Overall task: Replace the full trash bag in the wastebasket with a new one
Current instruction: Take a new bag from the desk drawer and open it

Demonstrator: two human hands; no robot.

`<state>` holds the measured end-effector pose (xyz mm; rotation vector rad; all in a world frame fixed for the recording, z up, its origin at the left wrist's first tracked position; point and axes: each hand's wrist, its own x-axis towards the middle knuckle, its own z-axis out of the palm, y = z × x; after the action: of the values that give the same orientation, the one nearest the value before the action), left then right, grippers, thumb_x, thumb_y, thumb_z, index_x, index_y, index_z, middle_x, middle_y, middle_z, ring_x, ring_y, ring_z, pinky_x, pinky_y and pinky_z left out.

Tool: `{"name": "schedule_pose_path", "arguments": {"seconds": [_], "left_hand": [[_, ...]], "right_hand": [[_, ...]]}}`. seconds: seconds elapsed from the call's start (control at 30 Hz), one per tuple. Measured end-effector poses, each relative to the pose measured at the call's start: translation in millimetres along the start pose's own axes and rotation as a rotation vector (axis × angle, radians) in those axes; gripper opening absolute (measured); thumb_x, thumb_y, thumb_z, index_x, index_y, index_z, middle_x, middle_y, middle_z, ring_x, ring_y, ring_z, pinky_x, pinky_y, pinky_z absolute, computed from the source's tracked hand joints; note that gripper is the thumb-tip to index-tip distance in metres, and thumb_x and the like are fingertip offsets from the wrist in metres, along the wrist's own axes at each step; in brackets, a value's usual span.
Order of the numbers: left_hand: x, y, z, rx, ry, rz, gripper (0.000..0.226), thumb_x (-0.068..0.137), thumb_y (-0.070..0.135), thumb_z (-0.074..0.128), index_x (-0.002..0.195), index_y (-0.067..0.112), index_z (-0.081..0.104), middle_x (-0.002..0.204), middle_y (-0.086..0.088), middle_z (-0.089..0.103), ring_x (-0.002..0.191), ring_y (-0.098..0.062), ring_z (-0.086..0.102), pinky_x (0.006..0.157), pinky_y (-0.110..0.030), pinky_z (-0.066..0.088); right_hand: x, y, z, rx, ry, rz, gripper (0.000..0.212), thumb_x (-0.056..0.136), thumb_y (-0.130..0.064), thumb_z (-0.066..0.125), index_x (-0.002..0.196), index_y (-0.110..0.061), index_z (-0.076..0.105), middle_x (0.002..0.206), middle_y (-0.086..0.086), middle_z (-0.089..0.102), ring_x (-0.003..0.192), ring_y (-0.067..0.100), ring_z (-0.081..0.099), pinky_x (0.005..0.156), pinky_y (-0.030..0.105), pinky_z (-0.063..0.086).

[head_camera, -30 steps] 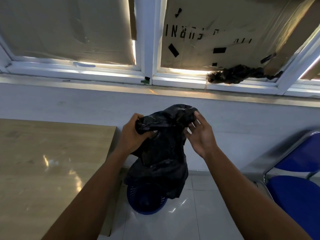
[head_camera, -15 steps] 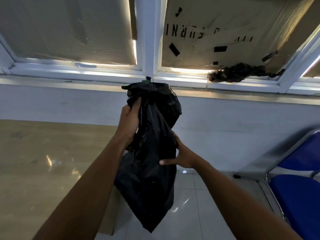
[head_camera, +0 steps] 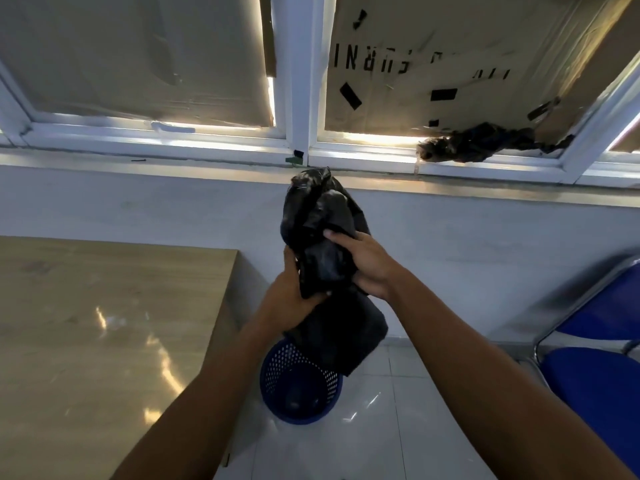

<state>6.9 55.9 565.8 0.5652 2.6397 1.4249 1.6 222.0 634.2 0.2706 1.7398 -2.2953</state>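
Head view: black bag partly hiding blue wastebasket, table left, chair right

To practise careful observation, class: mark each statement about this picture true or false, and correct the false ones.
1. The left hand and the right hand both grip the black trash bag. True.
2. The blue wastebasket stands on the wooden table. False: it stands on the floor beside the table.
3. The bag is held up over the wastebasket. True.
4. The chair is red. False: it is blue.
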Motion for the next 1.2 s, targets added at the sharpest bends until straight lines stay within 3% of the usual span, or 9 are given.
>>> {"name": "schedule_pose_path", "arguments": {"seconds": [0.1,0.3,0.43,0.6,0.77,0.9,0.97,1.07,1.2], "left_hand": [[12,-17,-8,-0.022,0.168,-0.041,0.053,0.090,0.026,0.054,0.140,0.017,0.040,0.120,0.004,0.062,0.113,-0.029,0.063,0.096,-0.041,0.051],[19,-17,-37,-0.536,0.352,-0.321,0.033,0.101,0.021,0.051,0.133,0.024,0.057,0.114,0.010,0.067,0.105,-0.013,0.064,0.084,-0.029,0.053],[22,-24,-44,-0.778,0.427,-0.456,0.034,0.099,0.025,0.053,0.132,0.019,0.059,0.120,0.000,0.068,0.110,-0.023,0.064,0.090,-0.037,0.054],[14,-21,-32,-0.836,0.340,-0.508,0.041,0.100,0.036,0.052,0.137,0.017,0.056,0.120,0.000,0.067,0.106,-0.022,0.066,0.073,-0.030,0.057],[2,-25,-25,-0.780,0.269,-0.583,0.038,0.101,0.044,0.047,0.129,0.019,0.056,0.118,-0.008,0.065,0.112,-0.031,0.061,0.100,-0.047,0.050],[-8,-28,-28,-0.737,0.087,-0.606,0.034,0.104,-0.003,0.028,0.119,-0.019,0.053,0.105,-0.031,0.060,0.105,-0.044,0.054,0.067,-0.010,0.049],[-12,-23,-30,-0.752,-0.003,-0.405,0.046,0.103,-0.008,0.017,0.094,-0.008,0.062,0.100,-0.012,0.070,0.087,-0.007,0.033,0.074,-0.002,0.045],[-19,-25,-36,-0.740,0.135,-0.704,0.037,0.104,-0.005,0.031,0.080,0.015,0.051,0.084,-0.002,0.057,0.080,-0.019,0.052,0.078,-0.029,0.049],[-5,-40,-45,-0.547,0.191,-0.584,0.011,0.086,0.013,0.065,0.089,0.005,0.059,0.082,-0.006,0.056,0.074,-0.024,0.052,0.072,-0.038,0.046]], "right_hand": [[-2,1,-11,-0.034,-0.004,-0.121,0.032,0.099,-0.023,0.064,0.129,-0.012,0.065,0.119,0.008,0.075,0.113,0.024,0.071,0.096,0.039,0.058],[-10,36,-71,-0.337,0.715,-0.282,0.034,0.096,-0.043,0.066,0.112,-0.013,0.068,0.105,0.000,0.071,0.101,0.016,0.067,0.096,0.042,0.056],[-19,63,-84,-0.171,0.374,0.093,0.051,0.093,-0.060,0.059,0.126,-0.022,0.063,0.130,0.000,0.067,0.117,0.019,0.064,0.098,0.045,0.053],[-19,59,-53,-0.157,0.041,0.085,0.061,0.089,-0.069,0.057,0.141,-0.037,0.055,0.134,-0.009,0.067,0.121,0.011,0.064,0.097,0.040,0.053],[-9,38,-26,-0.258,0.101,-0.089,0.040,0.092,-0.031,0.074,0.130,-0.020,0.067,0.117,-0.001,0.077,0.108,0.014,0.072,0.089,0.032,0.059],[-6,26,-21,-0.229,0.148,-0.121,0.033,0.097,-0.030,0.069,0.122,-0.009,0.073,0.112,0.003,0.078,0.105,0.018,0.074,0.096,0.036,0.058],[-6,21,-21,-0.208,0.169,-0.141,0.034,0.097,-0.033,0.068,0.120,-0.009,0.074,0.112,0.004,0.078,0.105,0.019,0.074,0.095,0.035,0.059],[-7,16,-21,-0.178,0.193,-0.133,0.036,0.098,-0.037,0.065,0.121,-0.011,0.073,0.113,0.003,0.078,0.105,0.018,0.074,0.094,0.033,0.059],[-9,18,-26,-0.203,0.206,-0.096,0.040,0.099,-0.043,0.061,0.123,-0.013,0.072,0.114,0.001,0.077,0.105,0.016,0.073,0.094,0.031,0.058]]}}
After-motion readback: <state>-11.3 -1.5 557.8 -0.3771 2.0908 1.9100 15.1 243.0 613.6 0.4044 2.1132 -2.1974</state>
